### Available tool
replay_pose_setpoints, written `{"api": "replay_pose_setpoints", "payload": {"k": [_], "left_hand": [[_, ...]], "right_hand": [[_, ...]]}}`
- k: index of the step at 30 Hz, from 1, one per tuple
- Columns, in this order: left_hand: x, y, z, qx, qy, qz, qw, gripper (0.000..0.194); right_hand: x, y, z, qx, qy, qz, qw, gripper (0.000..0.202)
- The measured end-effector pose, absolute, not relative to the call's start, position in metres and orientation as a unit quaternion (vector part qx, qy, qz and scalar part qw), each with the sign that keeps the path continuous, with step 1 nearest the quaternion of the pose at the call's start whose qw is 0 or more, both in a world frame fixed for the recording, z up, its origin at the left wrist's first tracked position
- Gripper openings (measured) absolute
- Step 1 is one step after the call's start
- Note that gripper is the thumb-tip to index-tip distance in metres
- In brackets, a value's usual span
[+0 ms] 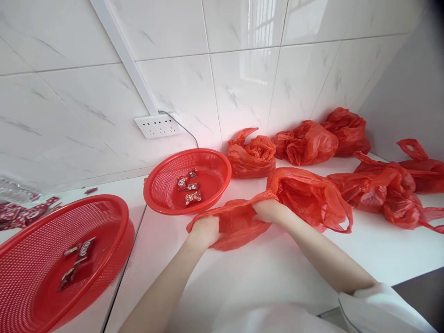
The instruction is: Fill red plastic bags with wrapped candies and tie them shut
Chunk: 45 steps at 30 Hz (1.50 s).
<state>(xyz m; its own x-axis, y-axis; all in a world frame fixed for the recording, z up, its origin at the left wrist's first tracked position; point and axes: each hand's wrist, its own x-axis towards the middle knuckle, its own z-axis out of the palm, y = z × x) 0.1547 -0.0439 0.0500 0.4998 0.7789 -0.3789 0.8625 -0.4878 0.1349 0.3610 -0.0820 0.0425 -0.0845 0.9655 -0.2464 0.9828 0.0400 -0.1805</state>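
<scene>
Between both hands a red plastic bag [239, 224] is spread with its mouth facing up. My left hand [205, 231] is closed on the bag's left rim, its fingertips partly inside the bag. Gripping the right rim is my right hand [268, 210], closed, with some fingers hidden by the plastic. Just behind my right hand stands another red bag [308, 196], its mouth gaping. A round red basket [187, 157] sits behind my left hand, with several small wrapped packets [193, 198] on its bottom.
A larger red basket [114, 210] at the left holds a few packets [83, 252]. Tied red bags [251, 155] line the tiled wall, and more bags [381, 187] lie at the right. A cable [183, 127] runs down from the wall socket [157, 126]. Loose packets [21, 212] lie far left.
</scene>
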Motion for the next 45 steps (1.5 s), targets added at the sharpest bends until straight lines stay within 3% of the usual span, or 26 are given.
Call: {"api": "replay_pose_setpoints", "payload": {"k": [3, 5, 12, 16, 21, 24, 26, 29, 33, 41, 45], "left_hand": [[0.156, -0.046, 0.045, 0.884, 0.45, -0.068, 0.106, 0.04], [0.154, -0.046, 0.037, 0.901, 0.423, -0.038, 0.083, 0.039], [0.125, -0.041, 0.024, 0.898, 0.409, -0.144, 0.078, 0.04], [0.116, -0.041, 0.027, 0.907, 0.395, -0.135, 0.066, 0.043], [0.11, -0.047, 0.022, 0.962, 0.272, -0.022, 0.031, 0.021], [0.105, -0.049, 0.013, 0.977, 0.205, 0.017, 0.049, 0.06], [0.102, -0.048, 0.006, 0.976, 0.205, 0.008, 0.074, 0.079], [0.098, -0.045, -0.004, 0.966, 0.237, -0.028, 0.1, 0.094], [0.093, -0.035, -0.013, 0.954, 0.264, -0.06, 0.133, 0.101], [0.084, -0.019, -0.013, 0.943, 0.248, -0.034, 0.219, 0.089], [0.089, -0.023, -0.01, 0.822, 0.389, 0.164, 0.382, 0.057]], "right_hand": [[0.356, -0.09, 0.039, 0.621, 0.772, -0.136, 0.016, 0.017], [0.355, -0.094, 0.034, 0.567, 0.813, -0.133, 0.013, 0.019], [0.376, -0.099, 0.038, 0.558, 0.809, -0.162, 0.09, 0.01], [0.379, -0.093, 0.045, 0.534, 0.834, -0.123, 0.057, 0.032], [0.366, -0.096, 0.025, 0.381, 0.924, 0.016, 0.008, 0.029], [0.36, -0.099, 0.014, 0.263, 0.962, 0.038, -0.06, 0.023], [0.36, -0.098, 0.009, 0.249, 0.965, 0.017, -0.077, 0.043], [0.367, -0.09, -0.004, 0.298, 0.95, -0.047, -0.077, 0.072], [0.388, -0.079, -0.027, 0.358, 0.921, -0.133, -0.075, 0.089], [0.407, -0.079, -0.038, 0.409, 0.894, -0.164, -0.076, 0.089], [0.402, -0.084, -0.033, 0.42, 0.892, -0.136, -0.1, 0.084]]}}
